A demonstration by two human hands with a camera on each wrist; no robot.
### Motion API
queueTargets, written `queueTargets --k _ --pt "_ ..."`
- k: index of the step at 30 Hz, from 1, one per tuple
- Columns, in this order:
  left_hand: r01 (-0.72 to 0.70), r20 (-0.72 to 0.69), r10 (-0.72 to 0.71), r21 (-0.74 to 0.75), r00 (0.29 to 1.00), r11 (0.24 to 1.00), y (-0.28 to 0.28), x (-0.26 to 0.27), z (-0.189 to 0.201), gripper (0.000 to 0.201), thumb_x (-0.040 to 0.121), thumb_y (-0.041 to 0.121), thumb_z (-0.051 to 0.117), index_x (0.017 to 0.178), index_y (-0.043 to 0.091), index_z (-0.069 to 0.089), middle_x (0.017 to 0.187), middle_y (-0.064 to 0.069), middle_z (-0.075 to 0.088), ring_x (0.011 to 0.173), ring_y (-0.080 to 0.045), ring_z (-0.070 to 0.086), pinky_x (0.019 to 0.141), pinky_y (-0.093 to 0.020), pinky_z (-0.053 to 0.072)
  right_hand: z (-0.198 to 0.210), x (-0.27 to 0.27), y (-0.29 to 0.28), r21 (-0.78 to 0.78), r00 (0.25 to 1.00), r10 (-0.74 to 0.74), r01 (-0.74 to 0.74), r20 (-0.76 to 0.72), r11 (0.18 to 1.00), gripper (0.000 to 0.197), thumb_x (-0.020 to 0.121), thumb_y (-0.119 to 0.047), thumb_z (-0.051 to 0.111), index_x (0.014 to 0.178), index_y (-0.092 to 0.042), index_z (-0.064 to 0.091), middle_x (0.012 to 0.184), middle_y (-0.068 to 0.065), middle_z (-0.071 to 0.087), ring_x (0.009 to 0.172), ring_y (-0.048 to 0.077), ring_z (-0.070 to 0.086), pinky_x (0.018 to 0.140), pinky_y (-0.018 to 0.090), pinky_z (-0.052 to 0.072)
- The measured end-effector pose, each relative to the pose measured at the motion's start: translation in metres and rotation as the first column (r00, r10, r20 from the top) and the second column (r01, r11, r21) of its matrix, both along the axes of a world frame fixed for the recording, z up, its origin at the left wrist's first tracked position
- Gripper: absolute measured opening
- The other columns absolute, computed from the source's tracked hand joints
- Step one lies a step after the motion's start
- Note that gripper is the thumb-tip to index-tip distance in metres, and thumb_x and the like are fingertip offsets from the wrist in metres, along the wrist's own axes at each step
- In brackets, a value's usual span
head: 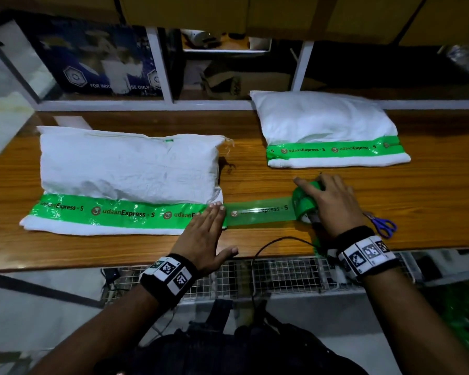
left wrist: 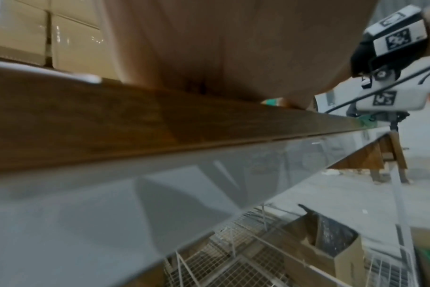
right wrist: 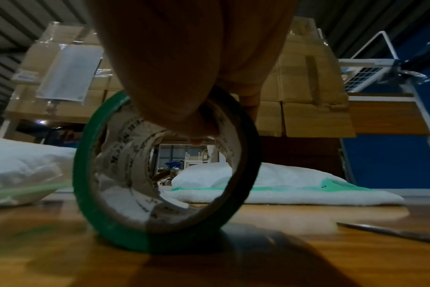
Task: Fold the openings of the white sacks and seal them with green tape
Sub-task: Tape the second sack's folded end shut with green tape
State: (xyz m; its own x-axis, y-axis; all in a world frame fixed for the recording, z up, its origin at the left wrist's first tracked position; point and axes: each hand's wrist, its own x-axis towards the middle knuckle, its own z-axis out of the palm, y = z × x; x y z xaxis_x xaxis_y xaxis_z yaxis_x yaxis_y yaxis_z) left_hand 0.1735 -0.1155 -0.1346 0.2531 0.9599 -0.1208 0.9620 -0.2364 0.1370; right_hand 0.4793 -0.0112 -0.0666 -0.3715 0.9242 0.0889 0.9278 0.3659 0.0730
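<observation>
Two white sacks lie on the wooden table. The near-left sack has green tape across its folded opening; the far-right sack carries a green tape band too. A stretch of tape runs from the left sack's right end to the green tape roll. My left hand lies flat with straight fingers pressing the tape at the sack's corner. My right hand grips the roll, which stands on edge on the table; in the right wrist view the roll has my thumb hooked into its core.
Blue-handled scissors lie right of my right wrist. A black cable hangs over the front edge. White shelving with cardboard boxes stands behind the table. A wire basket hangs below the front edge.
</observation>
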Motion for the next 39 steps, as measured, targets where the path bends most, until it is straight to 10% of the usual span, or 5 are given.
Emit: queueTargets --k 12,28,39 --pt "-0.007 0.01 0.006 0.027 1.0 1.0 0.019 0.135 0.036 0.09 0.092 0.046 0.036 0.155 0.002 -0.01 0.163 -0.019 -0.016 0.149 -0.032 -0.023 0.122 -0.049 -0.01 -0.001 0.016 0.0 -0.099 0.991 -0.067 0.056 -0.115 0.994 0.111 0.067 -0.013 0.088 0.154 -0.026 0.021 0.133 0.007 0.043 0.12 0.031 0.046 0.081 0.043 0.053" --pt "-0.173 -0.085 0.165 -0.103 0.983 0.98 0.048 0.153 0.009 0.116 0.075 0.091 0.006 0.157 0.01 -0.008 0.156 -0.021 -0.033 0.139 -0.04 -0.04 0.117 -0.058 -0.011 0.005 -0.004 0.003 -0.098 0.995 0.017 -0.008 0.095 0.995 0.111 0.073 -0.039 0.082 0.155 -0.019 0.01 0.142 0.01 0.041 0.122 0.031 0.043 0.082 0.043 0.051" --pt "-0.145 0.067 0.148 -0.05 0.987 0.988 0.024 0.111 0.031 0.104 0.084 0.08 0.02 0.156 0.014 -0.014 0.161 -0.014 -0.025 0.139 -0.038 -0.04 0.119 -0.056 -0.014 0.017 0.044 -0.002 -0.276 0.974 -0.054 -0.009 -0.222 0.961 0.114 0.075 -0.051 0.079 0.158 -0.036 0.002 0.157 0.006 0.024 0.141 0.034 0.025 0.109 0.053 0.038"
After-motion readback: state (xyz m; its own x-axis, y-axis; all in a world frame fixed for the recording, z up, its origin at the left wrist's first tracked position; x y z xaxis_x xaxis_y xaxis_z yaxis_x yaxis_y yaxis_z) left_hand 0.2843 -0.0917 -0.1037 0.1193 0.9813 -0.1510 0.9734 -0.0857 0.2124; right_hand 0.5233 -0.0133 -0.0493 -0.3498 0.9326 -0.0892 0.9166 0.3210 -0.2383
